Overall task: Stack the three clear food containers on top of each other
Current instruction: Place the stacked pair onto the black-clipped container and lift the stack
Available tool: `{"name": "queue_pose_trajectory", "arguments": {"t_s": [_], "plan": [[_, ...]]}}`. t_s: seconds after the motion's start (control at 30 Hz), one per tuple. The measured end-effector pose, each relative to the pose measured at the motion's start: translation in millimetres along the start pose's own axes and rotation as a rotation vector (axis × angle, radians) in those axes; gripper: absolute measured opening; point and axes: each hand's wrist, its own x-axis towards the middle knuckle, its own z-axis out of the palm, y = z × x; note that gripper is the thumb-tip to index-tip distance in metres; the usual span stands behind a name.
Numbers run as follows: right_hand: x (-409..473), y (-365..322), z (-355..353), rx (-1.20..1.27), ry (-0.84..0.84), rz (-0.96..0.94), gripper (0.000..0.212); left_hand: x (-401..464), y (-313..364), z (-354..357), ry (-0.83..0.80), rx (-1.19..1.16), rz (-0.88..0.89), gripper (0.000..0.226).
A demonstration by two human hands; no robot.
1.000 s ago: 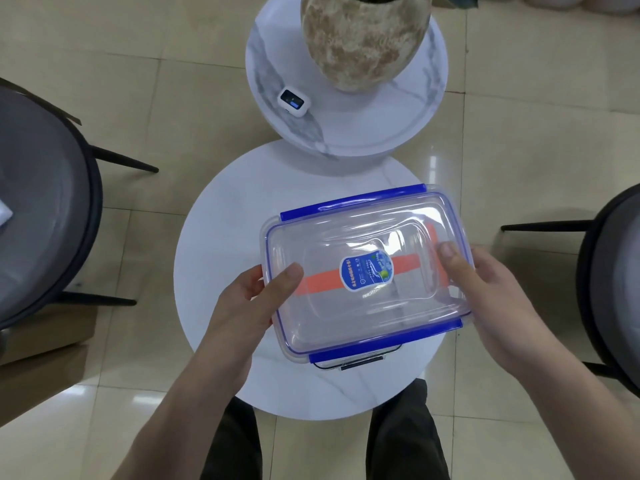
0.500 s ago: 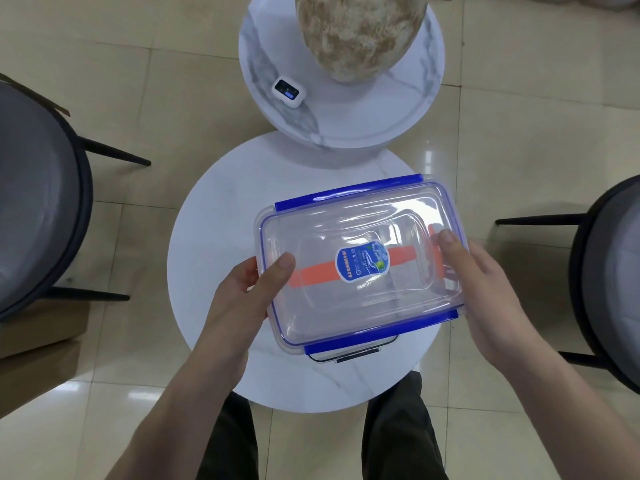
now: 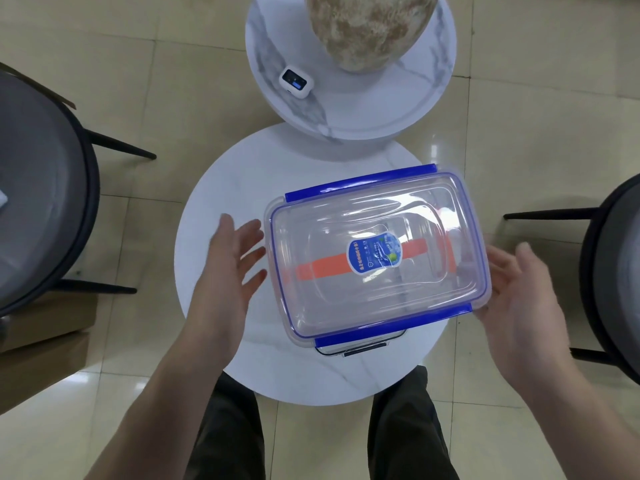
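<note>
A clear food container (image 3: 374, 258) with blue lid clips, an orange band and a blue oval label sits on the round white table (image 3: 221, 209). Through its lid I see the outlines of smaller clear containers inside or beneath it; which, I cannot tell. A dark wire handle pokes out under its near edge. My left hand (image 3: 230, 268) hovers just left of the container, fingers spread, apart from it. My right hand (image 3: 519, 296) is at the container's right end, palm open, fingers blurred and slightly off the lid.
A smaller marble round table (image 3: 374, 109) stands behind, carrying a large mottled vase (image 3: 367, 26) and a small white device (image 3: 294, 81). Dark round chairs flank the table at the left (image 3: 45, 202) and the right (image 3: 613, 271). My legs are below the table's near edge.
Both hands gripped the container's short ends before. Now they have let go and drawn outward, fingers spread. The container rests on the table.
</note>
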Motion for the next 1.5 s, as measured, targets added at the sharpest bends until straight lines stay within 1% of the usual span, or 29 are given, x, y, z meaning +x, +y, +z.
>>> {"name": "queue_pose_trajectory", "arguments": {"t_s": [0.1,0.2,0.37,0.57,0.83,0.97,1.1,1.27,1.37,1.5], "plan": [[-10,12,-7,0.066,-0.019,0.068,0.046,8,7,-2,-0.042,-0.024,0.025,0.071],[-17,21,-9,0.118,-0.045,0.109,0.051,12,15,2,-0.085,-0.017,0.029,0.075],[-19,26,-10,0.188,-0.049,0.131,0.050,13,13,1,-0.077,-0.005,-0.008,0.075],[-9,13,-10,0.184,-0.075,0.082,0.055,2,6,-6,-0.049,-0.023,-0.034,0.073],[20,-12,5,0.200,-0.121,0.052,0.063,-19,-13,-18,-0.061,-0.069,-0.140,0.069],[31,-21,11,0.216,-0.164,0.035,0.068,-31,-28,-21,-0.053,-0.095,-0.190,0.063],[40,-25,16,0.266,-0.206,0.018,0.069,-44,-45,-20,-0.065,-0.131,-0.232,0.067],[47,-30,26,0.312,-0.242,-0.005,0.068,-54,-57,-12,-0.021,-0.198,-0.283,0.050],[52,-31,36,0.305,-0.260,-0.019,0.070,-57,-61,-9,0.011,-0.237,-0.307,0.052],[60,-36,52,0.250,-0.293,-0.006,0.071,-60,-63,-7,0.004,-0.296,-0.338,0.050]]}}
